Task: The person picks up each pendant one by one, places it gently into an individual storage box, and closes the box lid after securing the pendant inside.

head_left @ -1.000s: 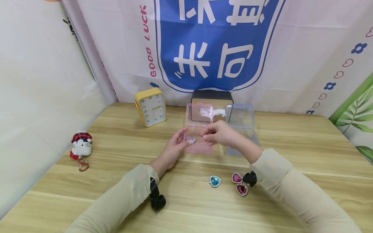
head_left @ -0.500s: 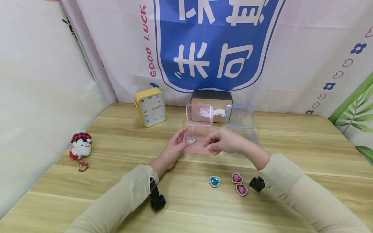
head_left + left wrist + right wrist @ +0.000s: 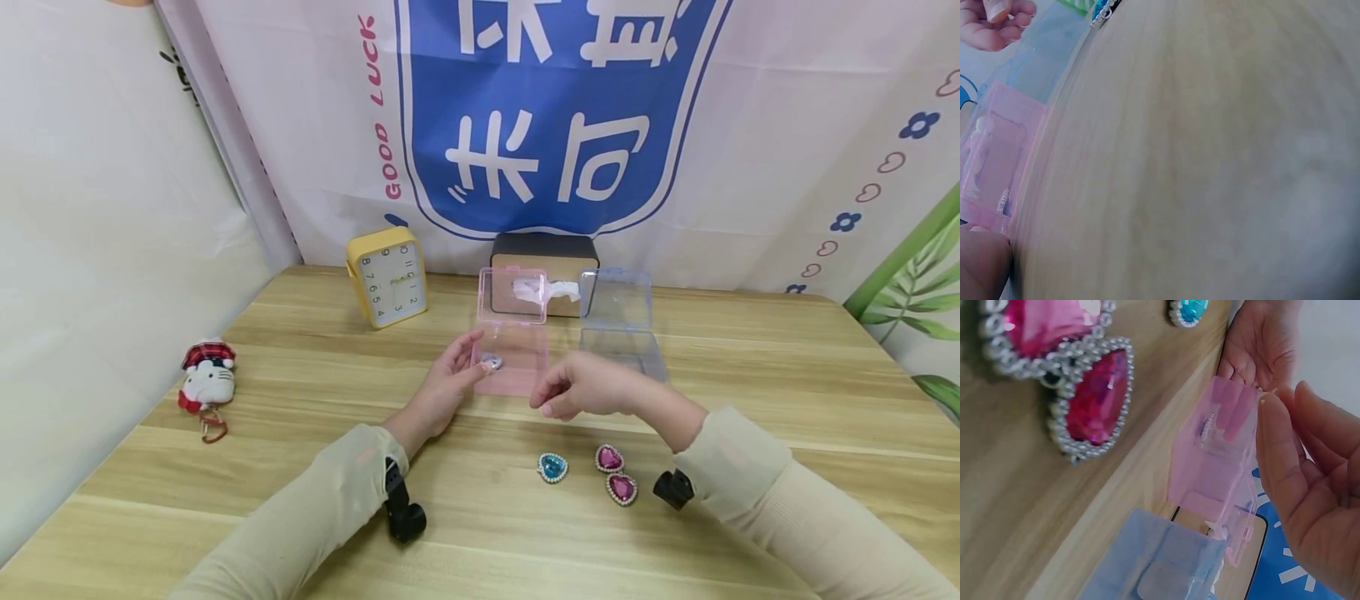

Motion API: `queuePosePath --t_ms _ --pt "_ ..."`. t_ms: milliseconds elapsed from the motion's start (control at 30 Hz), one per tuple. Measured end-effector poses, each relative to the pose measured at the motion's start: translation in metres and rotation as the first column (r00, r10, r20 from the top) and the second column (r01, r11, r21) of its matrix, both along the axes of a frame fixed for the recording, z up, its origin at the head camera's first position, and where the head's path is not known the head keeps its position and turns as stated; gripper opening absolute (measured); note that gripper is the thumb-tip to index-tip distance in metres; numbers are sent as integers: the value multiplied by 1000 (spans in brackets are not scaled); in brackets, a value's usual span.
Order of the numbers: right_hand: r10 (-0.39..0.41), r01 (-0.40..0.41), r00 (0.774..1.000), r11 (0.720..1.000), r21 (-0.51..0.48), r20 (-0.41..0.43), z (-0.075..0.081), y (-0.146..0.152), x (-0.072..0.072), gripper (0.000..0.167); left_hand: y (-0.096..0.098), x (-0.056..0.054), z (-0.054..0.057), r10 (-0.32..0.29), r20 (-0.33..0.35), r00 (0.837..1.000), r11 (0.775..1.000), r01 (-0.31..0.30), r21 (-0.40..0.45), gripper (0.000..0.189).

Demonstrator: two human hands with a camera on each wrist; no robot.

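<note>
My left hand [image 3: 442, 387] holds the left side of a clear pink plastic box [image 3: 517, 383], whose lid stands raised at the back. Inside, near my thumb, lies a pale lilac gem [image 3: 491, 362] with a silvery edge. My right hand [image 3: 588, 385] hovers just right of the pink box's front corner, fingers loosely bent; no object shows between them in the right wrist view. Toward the front of the table lie a blue heart gem [image 3: 552, 467] and two pink heart gems, one [image 3: 609, 458] touching the other [image 3: 622, 489], all rimmed with silvery beads.
An open clear blue box [image 3: 630, 346] stands right of the pink one, partly behind my right hand. Behind both is a tissue box [image 3: 546, 250]. A yellow clock [image 3: 387, 277] stands at the back left, and a plush keychain [image 3: 208, 383] lies at the left.
My right hand has moved from over the pink box toward the front and slightly right, uncovering more of the boxes. The left hand and the gems stay in place.
</note>
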State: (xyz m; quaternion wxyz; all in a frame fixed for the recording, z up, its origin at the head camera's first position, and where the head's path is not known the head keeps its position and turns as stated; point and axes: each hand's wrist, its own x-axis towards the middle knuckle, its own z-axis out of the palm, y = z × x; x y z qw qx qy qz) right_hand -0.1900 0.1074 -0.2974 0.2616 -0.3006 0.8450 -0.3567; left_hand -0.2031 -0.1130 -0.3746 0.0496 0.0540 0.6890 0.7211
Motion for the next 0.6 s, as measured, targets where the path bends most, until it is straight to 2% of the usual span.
queuePosePath --t_ms 367,600 --pt "55 -51 997 996 71 -52 -12 4 6 16 0 -1 -1 -2 6 1000 1000 2 9 62" --pt "49 -41 997 991 124 -62 -18 4 10 19 -1 -2 -2 -12 3 1000 1000 12 26 61"
